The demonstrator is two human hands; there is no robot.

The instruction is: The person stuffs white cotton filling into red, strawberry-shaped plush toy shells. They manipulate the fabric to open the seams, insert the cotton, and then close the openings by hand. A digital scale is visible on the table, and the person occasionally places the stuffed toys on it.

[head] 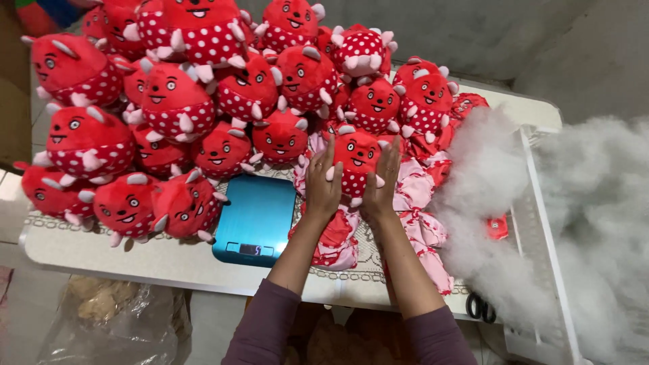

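Two hands, left hand and right hand, press flat against either side of a red spotted plush toy, just right of a blue kitchen scale on the bench. It looks soft, light and squashy, best cupped by its round sides.

White table carries red plush toys, a blue scale, unstuffed skins and white stuffing
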